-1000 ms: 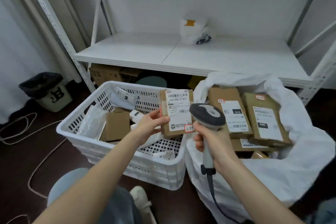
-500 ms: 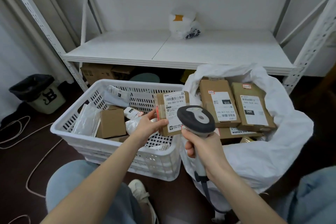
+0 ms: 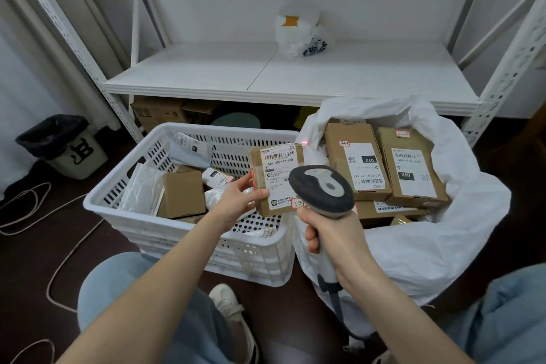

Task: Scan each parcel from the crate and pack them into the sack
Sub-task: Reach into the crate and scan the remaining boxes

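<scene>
Your left hand pinches a brown parcel upright over the crate, label facing you. Your right hand is wrapped round the scanner, just beside the parcel. The sack holds other boxes.

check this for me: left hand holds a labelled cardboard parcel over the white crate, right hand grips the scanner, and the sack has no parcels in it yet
Not quite. The head view shows the sack already holding several labelled cardboard boxes. The rest stands: the left hand holds the parcel over the crate and the right hand grips the scanner.
</scene>
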